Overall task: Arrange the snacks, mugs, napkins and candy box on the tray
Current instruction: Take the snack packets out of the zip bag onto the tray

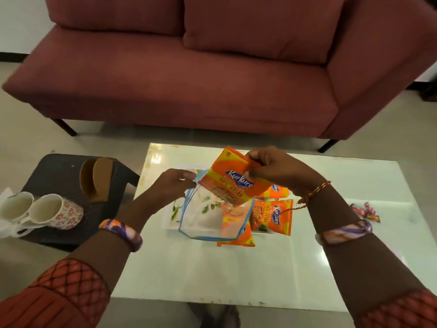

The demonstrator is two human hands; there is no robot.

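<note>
My right hand (272,169) pinches the top of an orange Kurkure snack packet (234,183) and holds it tilted above a clear zip pouch with a blue edge (203,218). My left hand (176,183) grips the pouch's upper left rim. The pouch lies over a white tray with a leaf print (172,209) on the white table. Another packet (233,223) shows through the pouch. More orange packets (272,216) lie on the tray's right side. Two mugs (56,211) lie on their sides on a dark stool at the left.
A brown cardboard holder (97,178) stands on the dark stool (59,171) beside the mugs. Small wrapped candies (365,210) lie on the white table (236,275) at the right. A maroon sofa (212,67) stands beyond the table.
</note>
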